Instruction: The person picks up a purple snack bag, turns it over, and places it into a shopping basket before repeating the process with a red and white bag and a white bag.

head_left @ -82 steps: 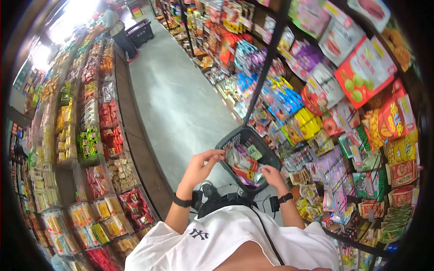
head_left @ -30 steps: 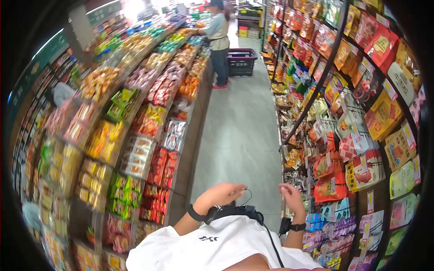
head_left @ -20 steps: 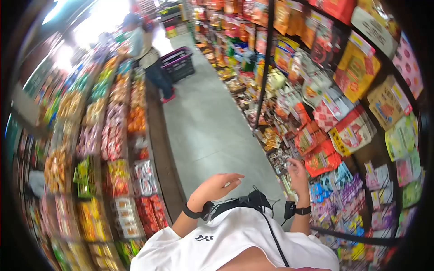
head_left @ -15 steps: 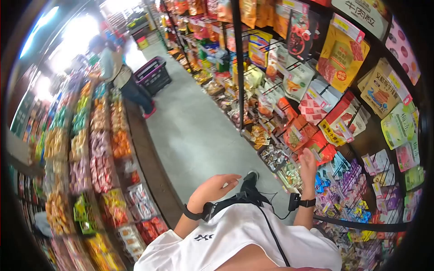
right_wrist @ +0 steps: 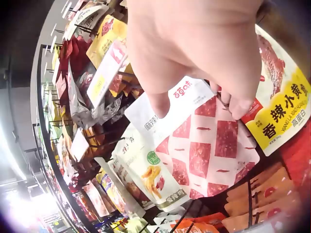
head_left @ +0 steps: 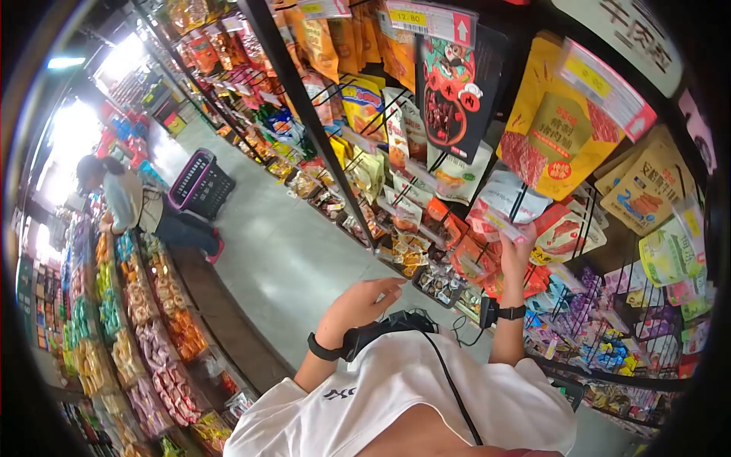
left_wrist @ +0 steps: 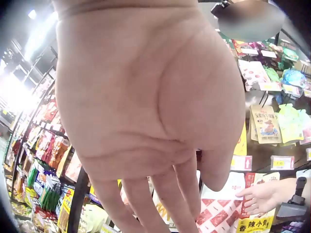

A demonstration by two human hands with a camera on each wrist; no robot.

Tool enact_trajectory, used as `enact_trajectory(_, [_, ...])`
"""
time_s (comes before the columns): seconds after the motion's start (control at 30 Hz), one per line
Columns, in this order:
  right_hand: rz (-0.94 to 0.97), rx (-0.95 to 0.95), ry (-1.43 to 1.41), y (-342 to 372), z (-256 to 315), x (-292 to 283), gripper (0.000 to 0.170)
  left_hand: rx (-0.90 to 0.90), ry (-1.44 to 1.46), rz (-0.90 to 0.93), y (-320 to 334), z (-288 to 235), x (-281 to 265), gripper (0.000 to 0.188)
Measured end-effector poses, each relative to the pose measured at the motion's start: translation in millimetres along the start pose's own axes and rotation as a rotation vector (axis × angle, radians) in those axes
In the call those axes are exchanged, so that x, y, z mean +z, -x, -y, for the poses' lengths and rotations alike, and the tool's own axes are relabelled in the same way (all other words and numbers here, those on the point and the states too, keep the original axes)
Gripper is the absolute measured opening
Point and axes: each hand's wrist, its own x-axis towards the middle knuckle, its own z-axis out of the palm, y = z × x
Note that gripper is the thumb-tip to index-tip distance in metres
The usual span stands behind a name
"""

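Note:
My right hand [head_left: 516,255] reaches up to the hanging snack bags on the right-hand rack. In the right wrist view its thumb and fingertips overlap the top of a white bag with red checks [right_wrist: 199,150], thumb on one side and fingers on the other. That bag also shows beside the right hand [left_wrist: 265,198] in the left wrist view. A price tag [head_left: 499,225] hangs right at its fingertips in the head view. My left hand [head_left: 364,306] hangs in front of the body, its fingers loosely extended and holding nothing.
A yellow-and-white bag [right_wrist: 284,104] hangs beside the checked one, and a yellow jerky bag [head_left: 560,126] above. Dark rack posts [head_left: 304,114] stand along the aisle. Down the aisle, a person [head_left: 129,198] stands near a black basket [head_left: 204,186]. Snack bins [head_left: 164,335] line the left.
The view has swung toward the right-hand rack. My right hand, at a basket of goods at first, has risen to the hanging bags. The left hand has left that basket and stays low in front.

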Motion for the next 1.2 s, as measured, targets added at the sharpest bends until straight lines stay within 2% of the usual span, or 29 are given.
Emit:
enact_trajectory(0.07, [-0.024,0.045,-0.034,-7,-53,-6,0.058,0.038,0.038,0.034,-19,15,-9,0.036])
enact_trajectory(0.17, [-0.018,0.305,0.01,0,2,5,0.036,0.034,0.013,0.116,-43,39,-23,0.037])
enact_trajectory(0.2, [-0.1,0.27,0.038,5,-2,12,0.025,0.044,0.0,0.143,-52,45,-31,0.037])
enact_trajectory(0.3, [-0.092,0.211,0.232,12,-6,8,0.03,0.092,0.016,0.223,-72,55,-56,0.038])
enact_trajectory(0.33, [-0.125,0.265,0.141,12,-5,10,0.032,0.116,0.034,0.239,-79,57,-67,0.039])
enact_trajectory(0.47, [-0.309,0.247,0.232,18,-3,16,0.032,0.252,-0.001,0.243,-99,77,-101,0.04])
enact_trajectory(0.6, [-0.55,0.284,0.174,31,31,42,0.033,0.32,0.042,0.325,-112,105,-126,0.041])
enact_trajectory(0.7, [-0.598,0.171,0.193,50,39,52,0.033,0.289,0.029,0.452,-119,130,-135,0.04])
enact_trajectory(0.83, [-0.647,0.173,0.083,77,101,89,0.036,0.303,0.044,0.601,-132,163,-133,0.04])
enact_trajectory(0.87, [-0.746,0.216,-0.027,82,116,101,0.035,0.317,0.015,0.627,-135,162,-136,0.041])
enact_trajectory(0.97, [-0.674,0.194,0.151,115,120,93,0.031,0.285,-0.081,0.701,-140,153,-135,0.041])
enact_trajectory(1.07, [-0.619,0.343,0.169,154,128,83,0.03,0.4,-0.057,0.702,-139,149,-127,0.043])
enact_trajectory(1.2, [-0.663,0.245,0.038,196,140,91,0.025,0.519,-0.11,0.773,-129,126,-111,0.046])
